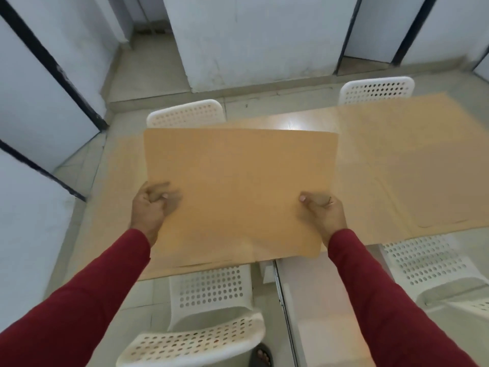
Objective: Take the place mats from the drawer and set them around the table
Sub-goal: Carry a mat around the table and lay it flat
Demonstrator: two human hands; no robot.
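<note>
Head view, left to right. White wall panels (34,107) with black frames are seen at far left of frame. Left hand (149,206) is placed at the lower-left edge of the held place mat (238,186); the mat edge is pinched by the grip, thumb on top, fingers curled, motion blur noted. A dark red sleeve (87,295) runs in from the lower left corner. The mat is tan, rectangular, held roughly flat in mid-frame above the table (291,123); contact with the table cannot be told. More tan mat material is laid on the table beneath and to the left of the held mat (124,160); its edges are blurred and a count cannot be given. A glossy bare strip of table is visible just above the held mat's far edge. Right hand (324,209) is at the mat's lower-right edge, grip closed on it, thumb on top. Another place mat (412,160) is laid flat on the table at right of frame, near the held one. White perforated chairs are seen: far left chair (185,113), far right chair (375,90), near chair (209,308) at bottom centre, another near chair (428,263) at lower right. A sandalled foot (263,354) is visible at the bottom edge.
</note>
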